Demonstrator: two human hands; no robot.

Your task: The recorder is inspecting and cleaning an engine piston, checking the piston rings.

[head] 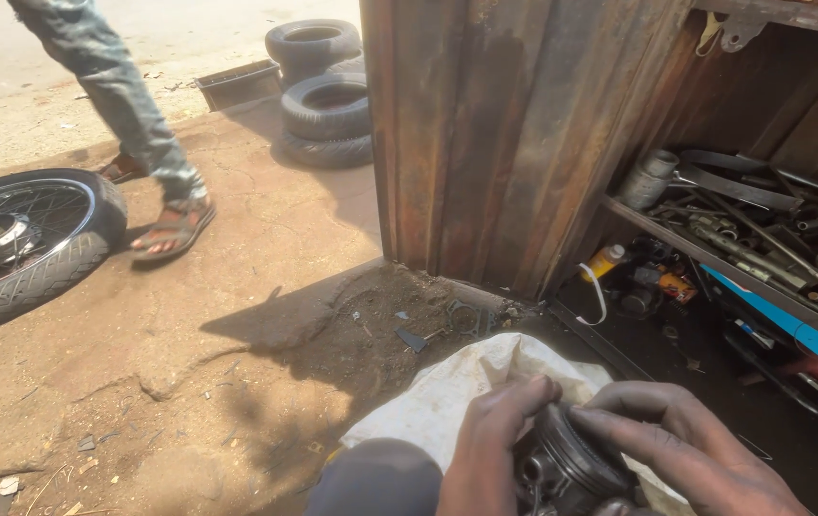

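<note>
- Setting: dirt ground [237,315] beside a rusty metal shed [485,134]; white cloth [447,401] at bottom centre.
- Item: dark grooved piston [571,468], over the cloth, axis tilted, crown towards upper right.
- Left hand [490,449]: clamped on the piston's left side.
- Right hand [696,449]: fingers laid over its crown.

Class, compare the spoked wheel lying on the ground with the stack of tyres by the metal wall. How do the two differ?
The spoked wheel is a single tyre fitted on a rim with hub and spokes; the stacked tyres are bare, with empty centres. The wheel lies alone on the dirt and is cut off by the picture's left edge, while the tyres are piled on one another in full view. Both are black, treaded rubber lying flat.
</note>
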